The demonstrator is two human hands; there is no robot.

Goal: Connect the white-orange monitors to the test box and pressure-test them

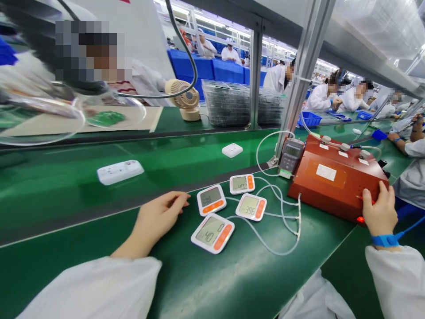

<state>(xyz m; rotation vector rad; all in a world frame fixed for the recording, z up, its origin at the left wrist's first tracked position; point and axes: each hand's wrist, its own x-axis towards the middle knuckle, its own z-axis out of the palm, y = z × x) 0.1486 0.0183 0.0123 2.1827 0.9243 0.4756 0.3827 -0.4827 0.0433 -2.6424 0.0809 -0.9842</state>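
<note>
My left hand (162,215) rests on the green table edge by the belt, its fingers loosely curled together, left of the monitors. My right hand (380,210), with a blue wrist strap (385,240), touches the right end of the red box (335,177), near a lit red switch (360,219). White-and-orange monitors lie in a group: one reading 401 (213,233), one reading 396 (251,207), one nearer my left hand (211,200) and one at the back (242,184). Clear tubes (267,248) link them to the box. A grey handheld meter (291,155) leans beside it.
A green conveyor (179,161) carries white devices (120,172) (232,150). A metal post (303,66) rises behind the meter. Beyond the belt are a beige fan (184,95), stacked clear trays (229,104) and a person at the left. More people sit at the far right.
</note>
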